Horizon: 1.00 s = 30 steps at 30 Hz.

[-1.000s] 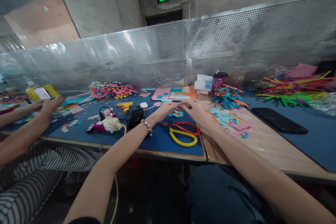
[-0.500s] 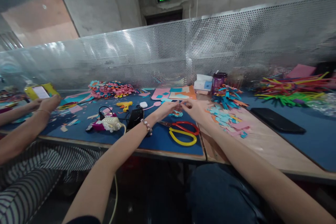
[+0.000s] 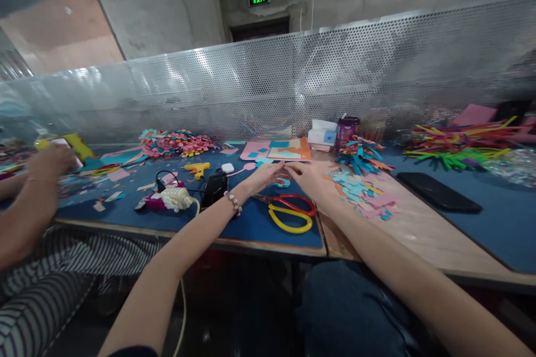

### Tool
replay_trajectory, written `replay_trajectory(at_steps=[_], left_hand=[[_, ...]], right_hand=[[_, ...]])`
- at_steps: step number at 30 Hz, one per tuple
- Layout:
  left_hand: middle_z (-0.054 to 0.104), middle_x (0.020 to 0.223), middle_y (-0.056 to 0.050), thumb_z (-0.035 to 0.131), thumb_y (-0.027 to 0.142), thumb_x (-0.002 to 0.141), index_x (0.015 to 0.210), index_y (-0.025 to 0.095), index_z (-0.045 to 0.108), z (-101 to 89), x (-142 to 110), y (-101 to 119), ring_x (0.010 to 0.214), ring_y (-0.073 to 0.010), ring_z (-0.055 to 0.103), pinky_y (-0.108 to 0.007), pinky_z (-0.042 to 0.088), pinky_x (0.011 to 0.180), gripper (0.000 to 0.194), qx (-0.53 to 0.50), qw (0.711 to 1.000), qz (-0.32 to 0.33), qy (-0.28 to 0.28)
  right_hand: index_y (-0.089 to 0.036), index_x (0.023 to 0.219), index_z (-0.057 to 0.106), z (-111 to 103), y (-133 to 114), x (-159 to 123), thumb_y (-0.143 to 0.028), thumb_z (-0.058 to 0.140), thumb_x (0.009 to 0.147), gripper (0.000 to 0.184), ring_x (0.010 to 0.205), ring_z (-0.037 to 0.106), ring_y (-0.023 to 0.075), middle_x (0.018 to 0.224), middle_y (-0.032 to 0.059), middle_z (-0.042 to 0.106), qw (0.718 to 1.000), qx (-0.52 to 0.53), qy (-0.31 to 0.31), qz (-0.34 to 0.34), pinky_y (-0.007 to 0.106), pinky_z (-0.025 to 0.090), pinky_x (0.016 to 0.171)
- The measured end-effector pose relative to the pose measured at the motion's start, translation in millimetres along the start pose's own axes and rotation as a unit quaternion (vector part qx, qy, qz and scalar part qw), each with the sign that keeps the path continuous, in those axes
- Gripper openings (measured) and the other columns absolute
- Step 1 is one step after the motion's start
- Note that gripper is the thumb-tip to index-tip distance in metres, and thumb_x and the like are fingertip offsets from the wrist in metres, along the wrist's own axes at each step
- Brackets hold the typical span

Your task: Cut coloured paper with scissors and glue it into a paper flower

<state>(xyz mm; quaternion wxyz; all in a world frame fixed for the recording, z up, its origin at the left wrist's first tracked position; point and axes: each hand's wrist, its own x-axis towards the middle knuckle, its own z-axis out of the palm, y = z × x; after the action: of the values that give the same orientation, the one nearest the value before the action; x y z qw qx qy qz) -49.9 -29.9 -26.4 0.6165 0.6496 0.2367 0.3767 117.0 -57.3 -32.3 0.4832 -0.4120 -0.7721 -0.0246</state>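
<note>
My left hand (image 3: 264, 177), with a beaded bracelet on its wrist, meets my right hand (image 3: 307, 178) fingertip to fingertip above the table. The fingers of both are pinched together; whatever lies between them is too small to make out. Just beneath the fingertips sits a light-blue curled paper piece (image 3: 281, 183). Scissors with one red and one yellow handle (image 3: 293, 228) lie on the blue mat, close below my hands. To the right of my right hand, loose light-blue, pink and orange paper scraps (image 3: 355, 189) are scattered on the brown board.
A yellow glue gun (image 3: 196, 169), a power strip (image 3: 171, 199) and a black device (image 3: 215, 189) lie left. A black phone (image 3: 438, 192) rests right. Behind stand a tissue pack (image 3: 322, 135), a purple cup (image 3: 348, 129) and a perforated metal screen (image 3: 259, 89). A co-worker's hand (image 3: 52, 160) holds a phone.
My hands stay nearly in place, fingertips still together, with a slight shift in finger pose. The co-worker's hand at left has moved left, across the phone.
</note>
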Motion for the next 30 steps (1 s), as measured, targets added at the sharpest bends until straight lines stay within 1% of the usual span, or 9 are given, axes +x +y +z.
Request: replay_trajectory(at_steps=[4,7,10,14,17,21,25,28,30], left_hand=[[0.066,0.105,-0.016,0.055,0.052,0.082,0.103,0.011,0.064,-1.2,-1.9,0.8,0.092,-0.0205,0.063,-0.029,0.047,0.074,0.046,-0.002,1.0,-0.012,-0.029],[0.066,0.105,-0.017,0.053,0.053,0.083,0.108,0.011,0.062,-2.5,-4.4,3.0,0.09,-0.0205,0.064,-0.029,0.046,0.072,0.05,0.021,0.998,-0.032,-0.051],[0.065,0.11,-0.015,0.047,0.054,0.086,0.11,0.013,0.062,-0.9,-4.2,5.4,0.087,-0.0187,0.064,-0.029,0.045,0.073,0.05,0.038,0.998,-0.017,-0.05],[0.067,0.104,-0.016,0.037,0.061,0.086,0.103,0.01,0.067,1.1,0.9,6.3,0.078,-0.0167,0.063,-0.025,0.043,0.064,0.061,0.062,0.998,0.013,-0.027],[0.069,0.098,-0.015,0.031,0.061,0.087,0.102,0.01,0.068,-6.1,4.7,7.3,0.067,-0.0129,0.06,-0.022,0.039,0.056,0.065,0.116,0.992,0.03,0.046],[0.071,0.083,-0.012,0.031,0.056,0.089,0.093,0.009,0.07,-28.9,7.0,9.7,0.057,-0.01,0.055,-0.022,0.041,0.056,0.061,0.261,0.944,0.076,0.187],[0.07,0.079,-0.01,0.031,0.051,0.09,0.09,0.01,0.07,-47.4,7.8,5.8,0.056,-0.0107,0.056,-0.023,0.045,0.059,0.057,0.369,0.901,0.088,0.211],[0.07,0.078,-0.008,0.033,0.049,0.09,0.091,0.012,0.07,-50.2,8.4,0.2,0.062,-0.013,0.059,-0.024,0.045,0.061,0.053,0.455,0.869,0.077,0.176],[0.07,0.078,-0.007,0.033,0.048,0.09,0.088,0.014,0.07,-48.3,8.4,-2.2,0.066,-0.0147,0.061,-0.025,0.045,0.063,0.051,0.519,0.837,0.078,0.155]], right_hand=[[-0.02,0.095,0.071,-0.4,-3.8,-1.8,-0.027,0.051,0.087,0.023,0.074,0.064,0.0179,0.087,0.0043,0.073,1.0,-0.002,0.012,0.006,0.028,0.045,0.07],[-0.019,0.088,0.071,-2.5,-1.4,-0.7,-0.028,0.051,0.086,0.022,0.064,0.061,0.0158,0.075,0.0029,0.071,1.0,0.015,-0.012,0.0,0.025,0.043,0.061],[-0.019,0.09,0.069,-2.3,5.1,1.4,-0.029,0.049,0.088,0.023,0.07,0.062,0.0162,0.083,0.0035,0.072,0.999,0.03,-0.021,-0.006,0.025,0.044,0.064],[-0.021,0.096,0.067,-2.3,9.5,3.2,-0.031,0.045,0.089,0.025,0.08,0.064,0.0182,0.09,0.0048,0.071,1.0,0.009,-0.019,-0.008,0.027,0.045,0.071],[-0.019,0.095,0.066,-12.2,13.6,6.7,-0.035,0.044,0.089,0.028,0.07,0.062,0.018,0.079,0.0053,0.07,0.999,-0.02,0.013,0.031,0.026,0.043,0.064],[-0.016,0.091,0.064,-42.4,33.8,15.1,-0.039,0.046,0.087,0.03,0.066,0.06,0.0164,0.078,0.0061,0.069,0.989,-0.018,0.109,0.094,0.025,0.041,0.061],[-0.014,0.093,0.063,-76.8,59.8,21.5,-0.037,0.049,0.084,0.027,0.059,0.057,0.0149,0.067,0.004,0.065,0.974,-0.064,0.173,0.131,0.024,0.04,0.06],[-0.014,0.093,0.063,-94.3,75.4,22.4,-0.032,0.049,0.082,0.025,0.062,0.058,0.0155,0.066,0.0039,0.065,0.97,-0.132,0.14,0.146,0.025,0.041,0.063],[-0.015,0.091,0.064,-101.4,84.4,20.4,-0.029,0.052,0.079,0.022,0.068,0.06,0.0166,0.072,0.0055,0.067,0.97,-0.181,0.049,0.153,0.024,0.042,0.065]])
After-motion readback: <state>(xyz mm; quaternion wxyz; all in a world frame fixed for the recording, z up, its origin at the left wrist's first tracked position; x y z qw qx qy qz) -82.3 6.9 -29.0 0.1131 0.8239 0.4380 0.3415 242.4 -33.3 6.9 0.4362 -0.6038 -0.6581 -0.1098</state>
